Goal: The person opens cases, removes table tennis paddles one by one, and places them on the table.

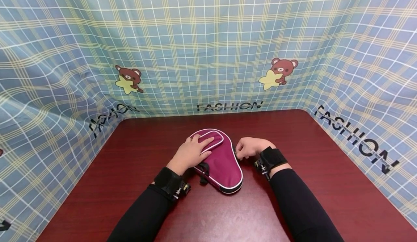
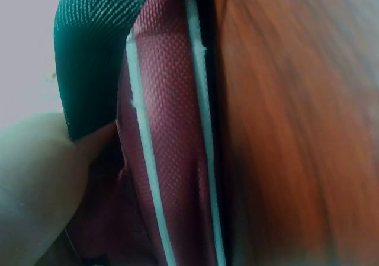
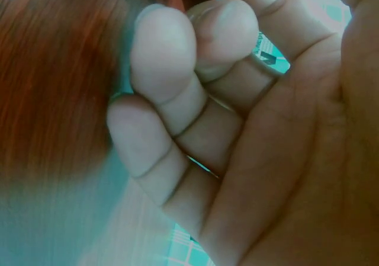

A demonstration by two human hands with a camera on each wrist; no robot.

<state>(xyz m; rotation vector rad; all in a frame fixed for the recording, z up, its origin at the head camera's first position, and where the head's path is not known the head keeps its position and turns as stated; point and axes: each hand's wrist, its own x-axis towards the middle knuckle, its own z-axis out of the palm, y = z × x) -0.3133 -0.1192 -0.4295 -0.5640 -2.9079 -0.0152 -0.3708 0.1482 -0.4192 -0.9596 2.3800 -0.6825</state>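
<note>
A magenta table tennis paddle case (image 1: 224,167) with white piping lies flat on the table, its narrow end toward me. My left hand (image 1: 190,153) rests on its upper left part with fingers spread over the front pocket (image 1: 216,140). A black strap (image 1: 204,169) hangs from the case's left side, by that hand's thumb in the left wrist view. At the right edge, my right hand (image 1: 251,147) pinches at the black zipper side; the zipper pull is mostly hidden by the fingertips. In the right wrist view its other fingers (image 3: 163,53) are curled toward the palm.
The dark red wooden table (image 1: 156,133) extends around the case on all sides. Blue plaid cloth (image 1: 208,53) with bear prints and lettering hangs behind the table and along both sides. Each wrist wears a black band (image 1: 273,157) with a small camera.
</note>
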